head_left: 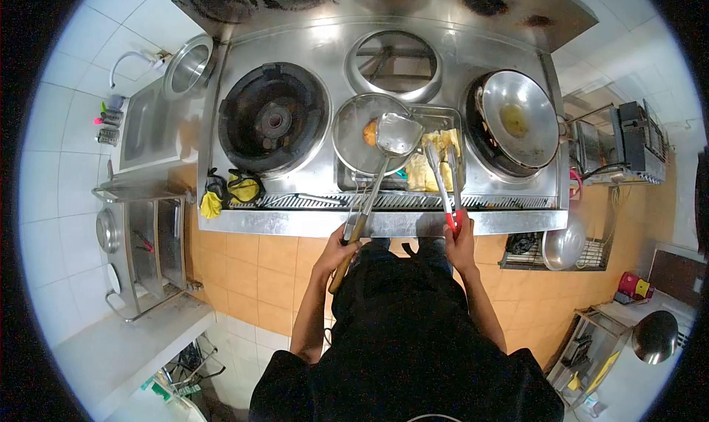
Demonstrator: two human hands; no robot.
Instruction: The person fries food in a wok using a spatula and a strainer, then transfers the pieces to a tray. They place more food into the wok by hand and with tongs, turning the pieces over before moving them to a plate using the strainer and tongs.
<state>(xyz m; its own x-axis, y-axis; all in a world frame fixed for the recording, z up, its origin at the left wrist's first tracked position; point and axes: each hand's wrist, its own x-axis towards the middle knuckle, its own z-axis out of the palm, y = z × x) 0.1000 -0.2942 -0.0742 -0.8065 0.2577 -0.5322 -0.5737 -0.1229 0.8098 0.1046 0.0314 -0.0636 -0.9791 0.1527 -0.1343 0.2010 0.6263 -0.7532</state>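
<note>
My left hand [340, 252] is closed around the wooden handle of a wok spatula [399, 135]. The handle of a round mesh strainer [354, 138] also runs down to that hand. A browned piece of food [370, 132] lies in the strainer beside the spatula blade. My right hand [461, 246] grips red-handled metal tongs [434, 172], their arms apart over yellow pieces of food [421, 177]. That food sits in a rectangular metal tray [436, 113], partly covered by the strainer.
A wok [538, 104] with a little yellow liquid rests on the right burner. To the left is a black burner [273, 119], with an open metal ring [434, 79] behind the tray. Black-and-yellow cloths [242, 189] lie at the front left edge. A sink [151, 134] stands further left.
</note>
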